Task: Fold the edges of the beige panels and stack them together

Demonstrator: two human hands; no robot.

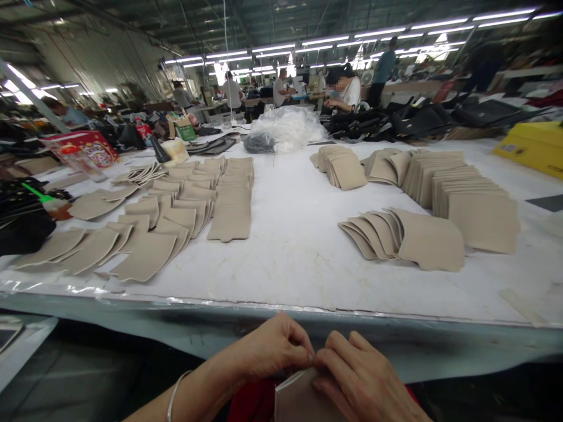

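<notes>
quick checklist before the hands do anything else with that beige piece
1. Both hands on the piece: left hand and right hand pinch the beige piece at its top edge: ok.
2. Piece fully in view: its lower part is cut off by the frame: cannot tell.
3. Bare table space straight ahead: ok.
4. Left stacks and right stacks lie apart from that space: ok.
5. Plastic bag far back, clear of the hands: ok.

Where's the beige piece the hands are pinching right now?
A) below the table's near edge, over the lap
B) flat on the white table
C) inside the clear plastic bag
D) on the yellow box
A: the left hand and right hand pinch the top edge of the beige piece below the near rim of the table, apart from the stacks on it.
</notes>
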